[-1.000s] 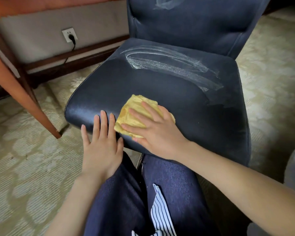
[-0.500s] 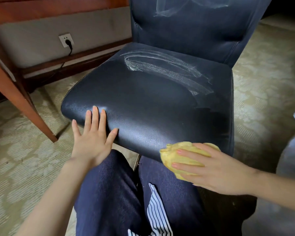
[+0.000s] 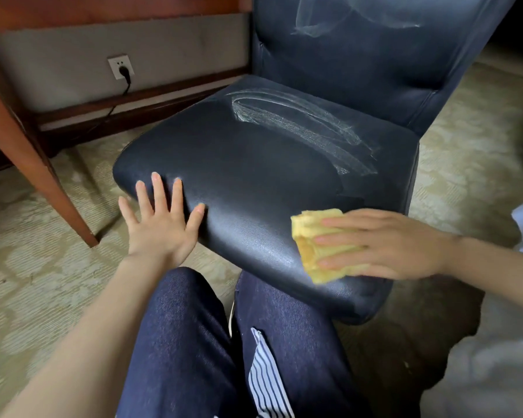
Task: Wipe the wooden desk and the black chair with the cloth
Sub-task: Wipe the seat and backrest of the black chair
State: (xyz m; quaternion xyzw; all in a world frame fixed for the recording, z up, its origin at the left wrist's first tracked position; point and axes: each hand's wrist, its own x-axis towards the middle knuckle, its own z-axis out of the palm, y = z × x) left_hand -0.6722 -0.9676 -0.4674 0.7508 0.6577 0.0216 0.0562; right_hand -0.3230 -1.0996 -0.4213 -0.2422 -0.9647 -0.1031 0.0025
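Carpeted floor (image 3: pixel 43 282), black chair (image 3: pixel 254 164) at 12 o'clock, left hand (image 3: pixel 160 227) resting splayed on it, right hand (image 3: pixel 390 245) pressing cloth (image 3: pixel 308 233) flat-fingered at 3 o'clock.

The middle of the chair seat (image 3: pixel 254 164) lies open, with clear sweep from the front edge back to the backrest (image 3: pixel 360 55), which rises upright and closes off the rear. The left grip (image 3: pixel 160 224) lies flat on the front left corner. The right grip (image 3: pixel 384 245) presses the cloth (image 3: pixel 311 236) on the front right edge, leaving a bare stretch of seat between them. The person's knees (image 3: pixel 194 342) crowd close under the front edge. To the left, the slanting bench leg (image 3: pixel 37 164) stands on the carpet (image 3: pixel 43 282), a strip of floor apart from the seat.
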